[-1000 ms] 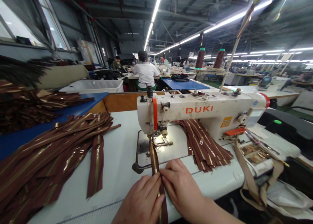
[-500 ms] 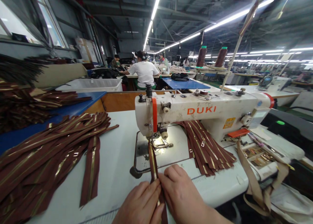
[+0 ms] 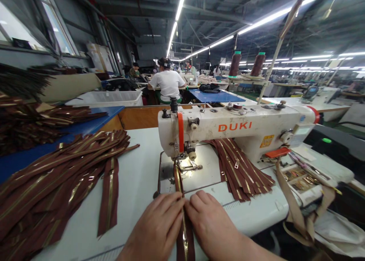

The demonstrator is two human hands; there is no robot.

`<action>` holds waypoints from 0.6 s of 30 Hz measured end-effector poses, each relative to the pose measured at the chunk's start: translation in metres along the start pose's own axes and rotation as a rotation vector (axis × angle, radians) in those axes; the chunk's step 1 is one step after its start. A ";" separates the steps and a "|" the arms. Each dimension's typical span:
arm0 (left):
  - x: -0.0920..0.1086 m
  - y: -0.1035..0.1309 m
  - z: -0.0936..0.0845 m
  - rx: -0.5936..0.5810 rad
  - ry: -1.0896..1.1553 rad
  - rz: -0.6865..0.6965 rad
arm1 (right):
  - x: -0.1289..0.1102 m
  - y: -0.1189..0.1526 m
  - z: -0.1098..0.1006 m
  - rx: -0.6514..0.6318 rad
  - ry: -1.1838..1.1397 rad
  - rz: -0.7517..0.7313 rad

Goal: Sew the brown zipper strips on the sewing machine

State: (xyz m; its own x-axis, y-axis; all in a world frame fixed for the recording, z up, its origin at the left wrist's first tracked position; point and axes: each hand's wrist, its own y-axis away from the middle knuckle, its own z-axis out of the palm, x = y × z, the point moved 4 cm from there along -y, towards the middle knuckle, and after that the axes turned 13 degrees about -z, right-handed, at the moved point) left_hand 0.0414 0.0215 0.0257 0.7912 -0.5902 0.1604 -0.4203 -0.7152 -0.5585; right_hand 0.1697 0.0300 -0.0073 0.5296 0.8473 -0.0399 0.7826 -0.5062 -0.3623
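Note:
A brown zipper [image 3: 186, 236] with gold teeth runs lengthwise from the bottom edge up beneath the presser foot of the white sewing machine [image 3: 234, 127]. My left hand [image 3: 159, 223] pinches its left edge, fingers closed and pressed together. From the other side my right hand [image 3: 209, 221] grips the right edge, its fingers curled. The two hands nearly meet over the zipper, a short way in front of the lit needle plate [image 3: 199, 173]. What lies under my fingertips is hidden.
A big pile of brown zippers [image 3: 54, 189] spreads on the left. More zippers [image 3: 242, 170] fan out under the machine arm. At right is a parts tray [image 3: 302, 181] beside a hanging beige strap [image 3: 291, 208]. Ahead, a person in a white shirt [image 3: 168, 82] sits facing away.
My left hand has slid forward along the zipper, now level with my right hand. More of the zipper shows between my wrists. The right hand has barely moved.

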 end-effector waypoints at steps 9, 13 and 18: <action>-0.010 -0.010 0.006 -0.089 0.004 0.049 | 0.003 0.000 -0.014 -0.023 -0.020 -0.021; -0.010 -0.009 0.005 -0.108 0.003 0.043 | 0.012 0.007 -0.021 -0.002 -0.103 0.034; -0.010 -0.009 0.007 -0.105 0.030 0.014 | 0.012 0.007 -0.029 -0.006 -0.126 -0.027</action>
State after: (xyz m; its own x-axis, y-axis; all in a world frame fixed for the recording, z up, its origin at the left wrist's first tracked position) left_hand 0.0401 0.0368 0.0236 0.7719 -0.6103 0.1780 -0.4767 -0.7410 -0.4730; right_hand 0.1913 0.0319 0.0171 0.4632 0.8740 -0.1466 0.7984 -0.4834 -0.3590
